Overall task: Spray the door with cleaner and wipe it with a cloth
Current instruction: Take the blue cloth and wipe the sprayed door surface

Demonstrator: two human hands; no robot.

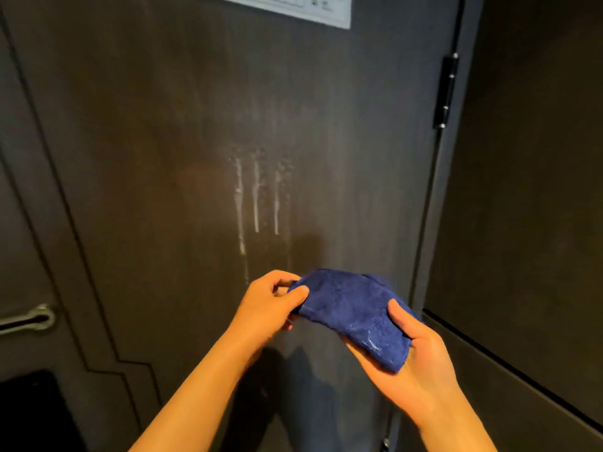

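Gripping blue cloth (pixel 354 316) w/ both hands: left hand (pixel 270 305) pinching its left end, right hand (pixel 414 360) cupping underneath, lower centre; cleaner streaks (pixel 256 197) running down door (pixel 146 141) mid-frame.

Pretty sure we're standing at the entrance door (pixel 163 132) of a hotel room or some rental flat — dark wood-look finish, floor to ceiling, dim warm light. High above where we're pinching the blue cloth (pixel 350 314) there's a white printed notice (pixel 293 6) fixed to the door, the sort you get in guest rooms, though the text is too blurry to read. Up and to the right of the grip sits a black hinge (pixel 445 93) with silver screws. Far off to the left, a metal lever handle (pixel 27 319) — and the wall (pixel 522 190) on the right wears the same dark panelling.
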